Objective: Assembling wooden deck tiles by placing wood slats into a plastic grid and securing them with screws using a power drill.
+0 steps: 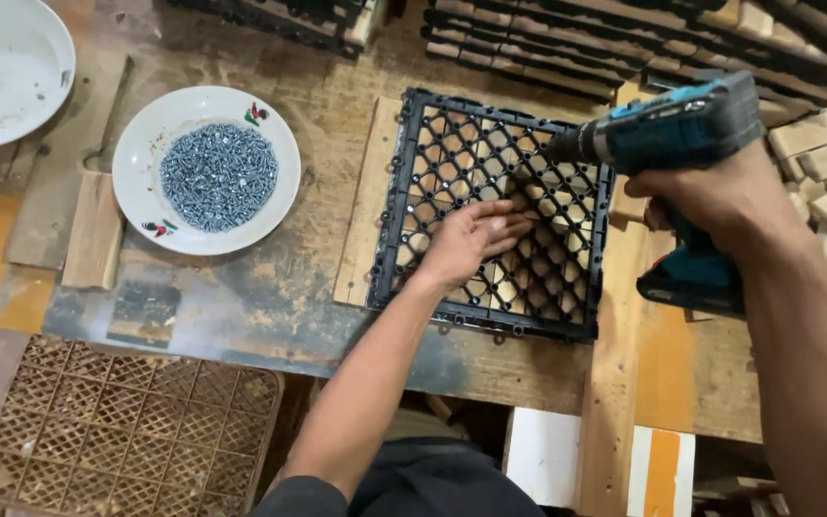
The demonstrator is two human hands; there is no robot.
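Pressing black grid tile (490, 206) — left hand (471, 239) fingers flat.

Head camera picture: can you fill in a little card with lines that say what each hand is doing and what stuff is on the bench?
Left hand: flat on the black plastic grid tile, pressing it down
Right hand: gripping a teal cordless drill, tip pointed at the tile
Under the tile: wooden slats showing through the grid
Screws: a pile in a white plate left of the tile
Other dish: white bowl, top left corner
Surface: worn wooden workbench
Below the bench: brown lattice crate
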